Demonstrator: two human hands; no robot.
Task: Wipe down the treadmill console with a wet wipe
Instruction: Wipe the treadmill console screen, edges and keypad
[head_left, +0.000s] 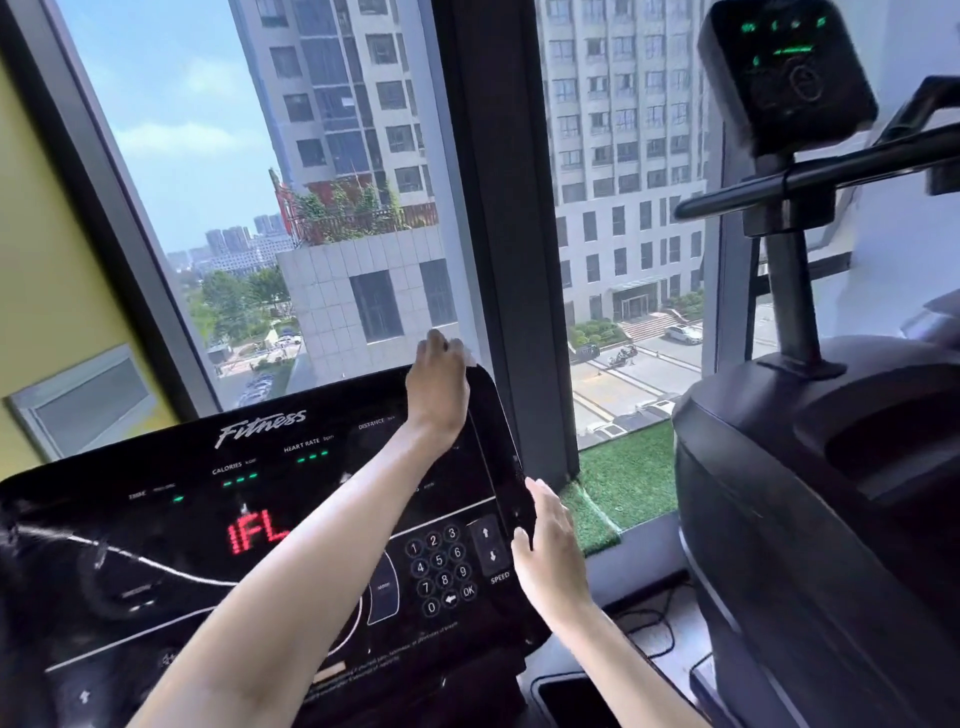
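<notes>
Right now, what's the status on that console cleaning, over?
Left hand grips pale wet wipe at top right corner of glossy black treadmill console. Right hand open, resting on its right edge. Nothing in the way.

Gym, upper floor. A console (260, 519) marked "Fitness", with a speed keypad (441, 569), lies under the left hand (436, 395). A second machine (831, 493) stands right of the right hand (550, 556). The window (234, 156) beyond both shows towers.

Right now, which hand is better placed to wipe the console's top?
Left. The left hand grips the console's top corner, seemingly with a wipe; the right hand is open at its side.
</notes>
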